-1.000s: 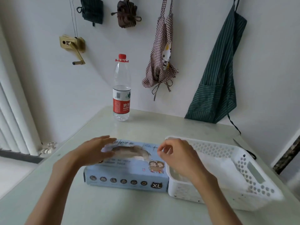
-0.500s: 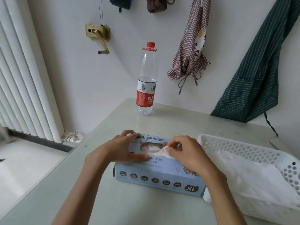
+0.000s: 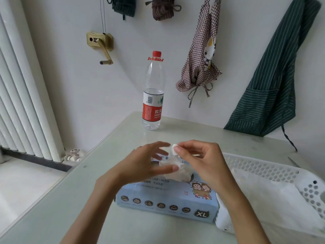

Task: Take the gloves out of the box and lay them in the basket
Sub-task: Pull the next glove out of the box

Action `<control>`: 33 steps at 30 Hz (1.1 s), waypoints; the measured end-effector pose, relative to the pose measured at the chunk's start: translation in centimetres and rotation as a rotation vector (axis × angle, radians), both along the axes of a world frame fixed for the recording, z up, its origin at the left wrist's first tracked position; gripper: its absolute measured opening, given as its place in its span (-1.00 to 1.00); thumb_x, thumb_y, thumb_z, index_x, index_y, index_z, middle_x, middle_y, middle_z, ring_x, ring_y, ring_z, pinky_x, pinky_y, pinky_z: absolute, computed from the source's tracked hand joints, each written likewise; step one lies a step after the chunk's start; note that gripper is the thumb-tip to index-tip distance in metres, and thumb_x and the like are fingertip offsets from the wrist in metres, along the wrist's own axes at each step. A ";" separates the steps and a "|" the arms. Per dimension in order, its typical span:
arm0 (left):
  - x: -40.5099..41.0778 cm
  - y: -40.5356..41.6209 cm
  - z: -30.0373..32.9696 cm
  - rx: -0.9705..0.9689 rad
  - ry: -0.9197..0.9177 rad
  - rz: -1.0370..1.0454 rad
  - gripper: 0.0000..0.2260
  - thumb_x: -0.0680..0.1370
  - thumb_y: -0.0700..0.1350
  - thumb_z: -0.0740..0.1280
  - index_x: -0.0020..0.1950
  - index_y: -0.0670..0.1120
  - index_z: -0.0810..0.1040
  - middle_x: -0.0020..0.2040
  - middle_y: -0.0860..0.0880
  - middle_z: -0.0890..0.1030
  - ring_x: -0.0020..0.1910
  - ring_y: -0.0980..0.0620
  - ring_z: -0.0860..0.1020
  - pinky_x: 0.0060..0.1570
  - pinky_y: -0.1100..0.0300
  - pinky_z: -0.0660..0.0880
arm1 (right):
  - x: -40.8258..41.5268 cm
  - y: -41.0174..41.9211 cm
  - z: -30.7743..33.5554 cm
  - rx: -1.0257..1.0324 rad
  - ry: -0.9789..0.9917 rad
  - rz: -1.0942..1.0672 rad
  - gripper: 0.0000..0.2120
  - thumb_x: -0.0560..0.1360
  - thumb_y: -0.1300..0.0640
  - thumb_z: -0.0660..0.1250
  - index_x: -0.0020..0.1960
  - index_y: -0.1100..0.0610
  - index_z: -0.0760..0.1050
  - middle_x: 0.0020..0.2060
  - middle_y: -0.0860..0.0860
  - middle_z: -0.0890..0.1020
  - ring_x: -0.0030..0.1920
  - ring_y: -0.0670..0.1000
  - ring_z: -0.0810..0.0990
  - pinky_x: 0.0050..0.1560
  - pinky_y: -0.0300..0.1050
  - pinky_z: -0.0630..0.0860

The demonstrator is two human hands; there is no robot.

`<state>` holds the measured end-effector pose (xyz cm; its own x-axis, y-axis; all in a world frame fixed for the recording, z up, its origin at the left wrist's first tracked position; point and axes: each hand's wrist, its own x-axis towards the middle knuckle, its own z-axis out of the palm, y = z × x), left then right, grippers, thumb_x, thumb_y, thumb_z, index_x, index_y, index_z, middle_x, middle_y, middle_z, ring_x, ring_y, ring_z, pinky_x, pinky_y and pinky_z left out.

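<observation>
Pinching a thin, crumpled white glove [image 3: 173,162] between thumb and forefinger, the right hand [image 3: 200,161] lifts it from the slot of the pale blue cardboard box [image 3: 167,199], its tail still inside. The left hand [image 3: 147,162] hovers over the box top, fingers straight and spread, somewhat blurred. Just right of the box, touching it, sits a white perforated plastic basket [image 3: 263,166] holding soft white gloves. A clear ribbed bottle [image 3: 153,92] stands behind on the smooth table [image 3: 70,199].

left hand [image 3: 147,162] – fingers spread, blurred | right hand [image 3: 200,160] – pinch grip
</observation>
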<state>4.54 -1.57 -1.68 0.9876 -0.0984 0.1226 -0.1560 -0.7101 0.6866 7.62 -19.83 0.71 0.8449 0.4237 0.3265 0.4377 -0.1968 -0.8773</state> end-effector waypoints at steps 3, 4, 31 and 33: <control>0.5 -0.7 -0.2 -0.083 -0.169 0.126 -0.83 0.51 0.10 0.35 -0.08 0.03 0.64 -0.18 0.12 0.67 -0.20 0.10 0.63 -0.10 -0.03 0.58 | 0.2 0.0 -0.3 -0.050 0.003 -0.028 -0.82 0.48 0.04 0.39 0.07 -0.06 0.64 -0.10 -0.24 0.68 -0.03 -0.30 0.60 -0.06 -0.45 0.48; 0.5 -0.6 0.0 -0.128 -0.198 0.183 -0.83 0.52 0.07 0.35 -0.14 0.02 0.65 -0.24 0.09 0.67 -0.26 0.07 0.63 -0.16 -0.03 0.58 | 0.6 -0.3 -0.5 -0.088 0.004 -0.055 -0.75 0.48 0.00 0.39 0.16 -0.09 0.58 -0.05 -0.25 0.67 0.01 -0.29 0.58 -0.05 -0.44 0.46; 0.6 -0.8 0.8 -0.703 -0.018 0.268 -0.83 0.63 -0.28 0.11 0.09 -0.23 0.48 -0.13 -0.09 0.64 -0.29 0.18 0.65 -0.25 0.40 0.54 | 2.0 -1.2 -2.2 -0.521 0.011 -0.070 -0.55 0.32 -0.21 0.47 0.18 -0.14 0.54 -0.02 -0.20 0.53 0.02 -0.19 0.44 -0.01 -0.21 0.41; 0.8 -0.9 0.8 -0.720 -0.018 0.301 -0.81 0.64 -0.27 0.09 0.13 -0.25 0.46 -0.13 -0.07 0.62 -0.31 0.21 0.64 -0.30 0.42 0.51 | 2.1 -1.7 -1.9 -0.606 -0.022 -0.085 -0.49 0.29 -0.25 0.47 0.20 -0.18 0.52 0.02 -0.22 0.50 0.12 -0.16 0.37 0.08 -0.13 0.39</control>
<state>5.29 -2.51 -0.90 0.9564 0.2833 0.0704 -0.0422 -0.1044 0.9936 9.68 -21.58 -1.23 0.8795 0.4711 0.0666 0.4157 -0.6927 -0.5893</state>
